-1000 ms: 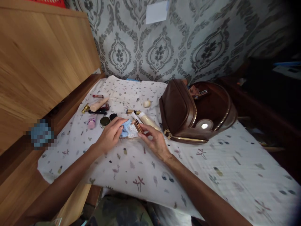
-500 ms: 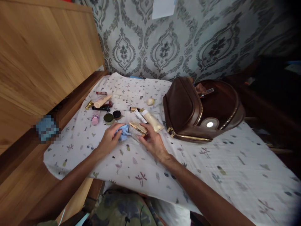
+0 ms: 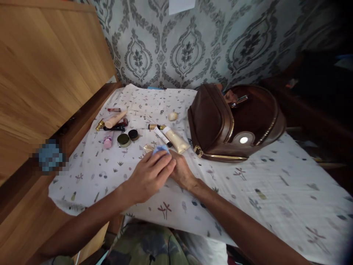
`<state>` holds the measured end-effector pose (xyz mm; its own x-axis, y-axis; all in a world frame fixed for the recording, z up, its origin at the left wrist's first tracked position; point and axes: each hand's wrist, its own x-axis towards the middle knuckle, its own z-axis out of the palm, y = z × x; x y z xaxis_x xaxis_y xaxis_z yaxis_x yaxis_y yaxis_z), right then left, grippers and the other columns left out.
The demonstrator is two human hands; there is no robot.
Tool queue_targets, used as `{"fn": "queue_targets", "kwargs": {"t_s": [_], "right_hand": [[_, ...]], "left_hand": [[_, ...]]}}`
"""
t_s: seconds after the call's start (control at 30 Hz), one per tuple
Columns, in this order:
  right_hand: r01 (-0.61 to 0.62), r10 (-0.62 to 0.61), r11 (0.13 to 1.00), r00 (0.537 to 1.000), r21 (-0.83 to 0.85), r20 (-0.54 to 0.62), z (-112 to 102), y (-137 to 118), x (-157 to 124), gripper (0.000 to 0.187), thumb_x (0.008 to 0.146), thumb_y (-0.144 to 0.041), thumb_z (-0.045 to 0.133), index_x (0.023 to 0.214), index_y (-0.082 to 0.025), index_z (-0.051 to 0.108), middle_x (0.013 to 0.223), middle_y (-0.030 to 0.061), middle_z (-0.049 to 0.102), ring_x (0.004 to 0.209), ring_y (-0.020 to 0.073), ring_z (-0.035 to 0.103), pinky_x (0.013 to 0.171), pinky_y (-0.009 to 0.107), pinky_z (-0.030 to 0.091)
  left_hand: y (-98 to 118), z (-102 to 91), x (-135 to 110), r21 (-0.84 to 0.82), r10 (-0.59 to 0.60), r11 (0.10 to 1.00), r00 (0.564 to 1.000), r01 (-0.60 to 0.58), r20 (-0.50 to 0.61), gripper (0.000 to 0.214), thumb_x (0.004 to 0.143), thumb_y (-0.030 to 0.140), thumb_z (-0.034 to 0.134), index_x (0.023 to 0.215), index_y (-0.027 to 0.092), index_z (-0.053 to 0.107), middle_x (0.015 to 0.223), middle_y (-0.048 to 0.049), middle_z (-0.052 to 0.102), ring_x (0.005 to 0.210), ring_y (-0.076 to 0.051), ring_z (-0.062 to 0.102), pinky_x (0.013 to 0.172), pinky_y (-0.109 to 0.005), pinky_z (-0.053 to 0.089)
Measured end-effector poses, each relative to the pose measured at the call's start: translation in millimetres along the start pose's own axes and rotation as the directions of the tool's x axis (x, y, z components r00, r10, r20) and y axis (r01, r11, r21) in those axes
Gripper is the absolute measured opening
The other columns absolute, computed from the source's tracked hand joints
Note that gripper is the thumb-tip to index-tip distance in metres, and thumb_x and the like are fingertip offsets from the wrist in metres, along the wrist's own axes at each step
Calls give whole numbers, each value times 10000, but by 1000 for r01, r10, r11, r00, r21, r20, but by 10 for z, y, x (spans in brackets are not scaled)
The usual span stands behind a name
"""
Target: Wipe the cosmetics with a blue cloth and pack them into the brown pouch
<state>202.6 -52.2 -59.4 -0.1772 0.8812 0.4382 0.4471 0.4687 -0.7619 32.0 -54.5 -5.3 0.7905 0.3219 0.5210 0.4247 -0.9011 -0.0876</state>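
Two hands meet in the head view, the left hand [image 3: 151, 173] overlapping the right hand [image 3: 182, 170]. The left fingers lie close together, pressed on one blue cloth [image 3: 161, 148] that shows just past their tips. The right fingers are covered, so I cannot tell their grip. One gold-coloured piece [image 3: 148, 147] pokes out ahead and left of the cloth, nearer the left fingers; most of it is hidden, so its long axis cannot be told.

Just beyond the fingers lie two tubes, one white [image 3: 161, 134] and one cream-gold [image 3: 175, 139], both slanting away to the left. Farther ahead are one gold-and-black stick [image 3: 154, 127] and one pale round item [image 3: 173, 116]. Left of the fingers are two round jars, one green [image 3: 123, 140], one black [image 3: 133, 135], and one pink bottle [image 3: 107, 140]. One brown bag [image 3: 209, 125] stands to their right.
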Motion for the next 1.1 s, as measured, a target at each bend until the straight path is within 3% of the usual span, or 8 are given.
{"fn": "queue_targets", "kwargs": {"t_s": [0.17,0.27,0.37,0.77,0.87,0.97,1.03,1.1], "right_hand": [[-27,27,999,1000,43,3,15,-18,11,126,848,-210,607,955,-174,664,818,36,662,722,180,604,690,301,514],[-62,60,998,997,32,44,52,-5,17,277,826,-165,629,1100,-188,668,885,36,688,774,184,628,738,307,524],[-111,113,993,991,-31,66,71,6,18,226,813,-140,640,1032,-182,677,846,33,678,745,179,624,718,304,522],[30,-38,998,987,-58,-158,-40,-56,23,125,880,-259,634,991,-202,646,835,43,653,731,186,620,652,308,533],[74,-82,995,988,-67,-131,-22,-28,20,141,893,-258,624,1023,-202,632,855,47,653,696,175,591,633,301,521],[124,-134,989,982,-83,-136,-8,8,14,38,899,-234,587,917,-202,599,807,41,622,720,188,582,658,316,520],[130,-143,987,978,-96,-150,-8,24,13,59,885,-201,565,827,-209,560,773,32,595,730,192,577,660,317,515],[93,-104,992,984,-80,-146,-12,28,16,40,876,-202,580,838,-210,569,785,29,599,708,179,574,614,295,505]], "left_hand": [[-218,-42,-83,-79,-187,980,982,184,-26,407,964,69,366,1298,190,565,1205,-122,657,1163,-259,596,975,-434,516],[-388,-68,-155,-182,-349,924,936,336,-45,383,975,93,364,1257,207,596,1190,-102,647,1125,-232,603,963,-398,522],[-460,-67,-200,-249,-455,868,889,429,-54,350,997,146,361,1238,197,610,1195,-100,642,1114,-227,603,959,-388,513],[-499,24,-295,-414,-608,730,794,543,-31,304,999,209,421,1204,178,643,1119,-89,682,1019,-202,654,880,-338,531],[-329,-27,-192,-331,-501,836,854,437,-140,342,1002,165,397,1272,174,606,1200,-118,658,1117,-213,626,951,-363,518],[-111,-18,-76,-164,-209,969,968,186,-141,368,986,99,394,1298,139,585,1235,-149,662,1209,-247,592,1052,-430,459],[-35,13,-44,-55,-80,996,994,76,-80,359,976,79,408,1282,124,590,1236,-151,675,1233,-271,584,1092,-482,413],[-61,31,-66,-7,-87,996,995,87,-52,358,971,71,411,1275,121,593,1241,-150,676,1222,-280,590,1078,-493,417]]}}
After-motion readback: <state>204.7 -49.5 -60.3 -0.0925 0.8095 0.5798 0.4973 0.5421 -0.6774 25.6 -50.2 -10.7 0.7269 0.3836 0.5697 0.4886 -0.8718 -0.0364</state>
